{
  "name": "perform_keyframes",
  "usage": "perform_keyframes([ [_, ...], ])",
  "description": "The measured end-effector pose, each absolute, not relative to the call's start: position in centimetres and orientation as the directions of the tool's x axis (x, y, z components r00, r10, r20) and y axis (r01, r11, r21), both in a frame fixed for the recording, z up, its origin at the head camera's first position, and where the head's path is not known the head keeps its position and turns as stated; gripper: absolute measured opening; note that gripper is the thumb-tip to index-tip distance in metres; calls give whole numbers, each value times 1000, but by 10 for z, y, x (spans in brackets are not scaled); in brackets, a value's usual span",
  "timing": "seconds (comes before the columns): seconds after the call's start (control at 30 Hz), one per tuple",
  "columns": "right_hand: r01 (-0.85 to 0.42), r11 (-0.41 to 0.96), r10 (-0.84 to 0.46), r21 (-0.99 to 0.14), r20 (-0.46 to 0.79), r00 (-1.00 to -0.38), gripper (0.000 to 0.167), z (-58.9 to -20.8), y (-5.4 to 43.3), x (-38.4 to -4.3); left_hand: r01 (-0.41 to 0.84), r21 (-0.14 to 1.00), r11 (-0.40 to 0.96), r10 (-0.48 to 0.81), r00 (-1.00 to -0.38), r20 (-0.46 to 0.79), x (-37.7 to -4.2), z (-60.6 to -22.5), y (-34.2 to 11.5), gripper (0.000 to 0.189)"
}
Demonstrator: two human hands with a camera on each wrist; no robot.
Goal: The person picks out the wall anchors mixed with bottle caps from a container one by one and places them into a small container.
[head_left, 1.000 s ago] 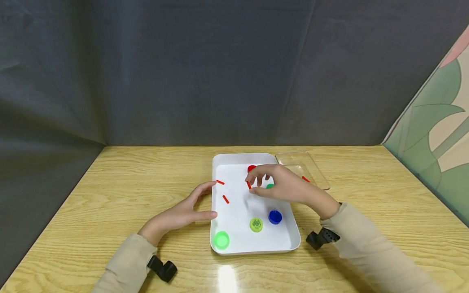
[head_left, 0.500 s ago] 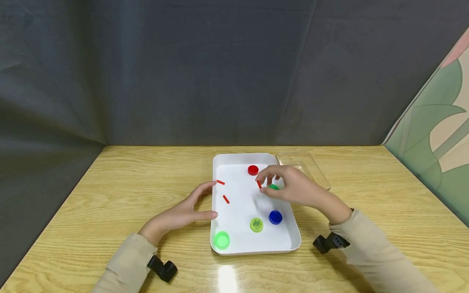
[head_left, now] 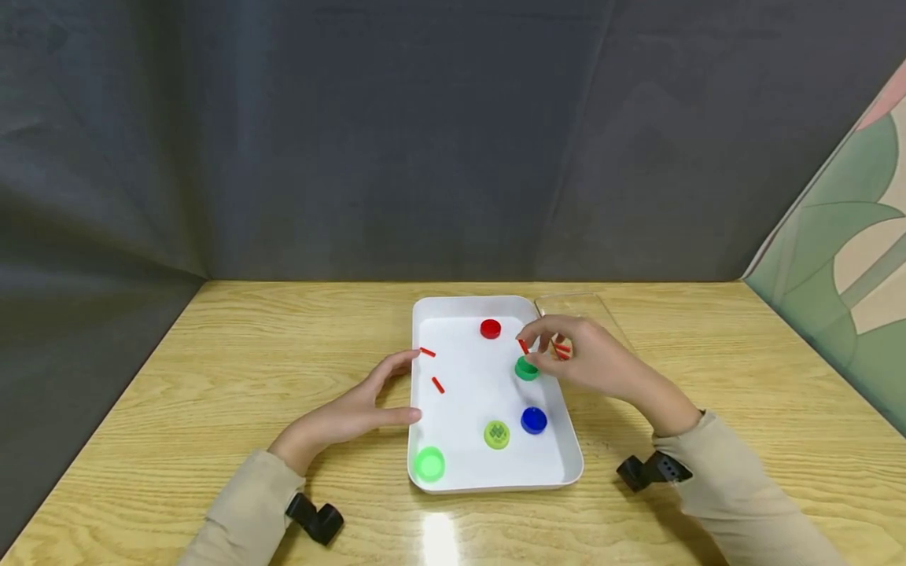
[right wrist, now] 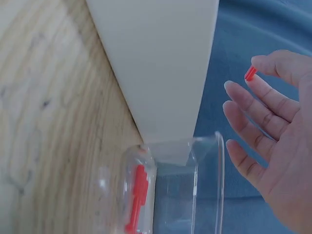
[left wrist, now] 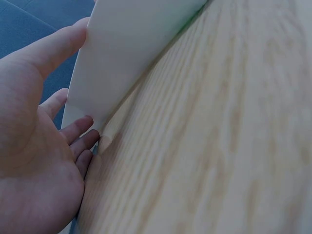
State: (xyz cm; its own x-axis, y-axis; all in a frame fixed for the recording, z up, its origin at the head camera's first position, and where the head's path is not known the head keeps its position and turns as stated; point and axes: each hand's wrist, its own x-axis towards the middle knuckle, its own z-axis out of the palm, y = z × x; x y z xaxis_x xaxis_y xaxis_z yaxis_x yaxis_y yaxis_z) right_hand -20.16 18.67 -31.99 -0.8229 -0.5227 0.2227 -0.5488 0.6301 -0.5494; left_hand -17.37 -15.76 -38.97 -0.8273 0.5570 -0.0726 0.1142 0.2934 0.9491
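Note:
My right hand (head_left: pixel 587 354) pinches a small red stick (head_left: pixel 524 347) between thumb and forefinger, above the right side of the white tray (head_left: pixel 460 480). In the right wrist view the red stick (right wrist: pixel 250 73) sits at the fingertips, with the other fingers spread loosely. Just below that hand is a dark green cap (head_left: pixel 526 370) inside the tray. My left hand (head_left: pixel 354 410) lies at the tray's left wall, thumb and fingers apart, fingertips at the rim. Two more red sticks, one near the rim (head_left: pixel 428 352) and one lower (head_left: pixel 438 385), are in the tray's left part.
In the tray are also a red cap (head_left: pixel 490 328), a blue cap (head_left: pixel 534 420), a yellow-green cap (head_left: pixel 497 435) and a light green cap (head_left: pixel 429 464). A clear plastic box (right wrist: pixel 219 165), partly behind my right hand, stands right of the tray with red sticks (right wrist: pixel 138 197) inside.
My right hand has moved right across the tray with the red stick, from near the middle to over the dark green cap, uncovering the red cap. The left hand has stayed put.

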Motion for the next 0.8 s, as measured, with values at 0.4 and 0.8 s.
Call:
perform_keyframes([
  [0.4, -506, 650, -458, -567, 239, -856, 17, -321, 201, -209, 104, 946, 307, 546, -833, -86, -171, -386, -160, 83],
  [0.8, -445, 694, -388, -566, 226, -893, 19, -326, 220, -216, 100, 949, 300, 550, -830, -87, -171, -386, -158, 84],
])
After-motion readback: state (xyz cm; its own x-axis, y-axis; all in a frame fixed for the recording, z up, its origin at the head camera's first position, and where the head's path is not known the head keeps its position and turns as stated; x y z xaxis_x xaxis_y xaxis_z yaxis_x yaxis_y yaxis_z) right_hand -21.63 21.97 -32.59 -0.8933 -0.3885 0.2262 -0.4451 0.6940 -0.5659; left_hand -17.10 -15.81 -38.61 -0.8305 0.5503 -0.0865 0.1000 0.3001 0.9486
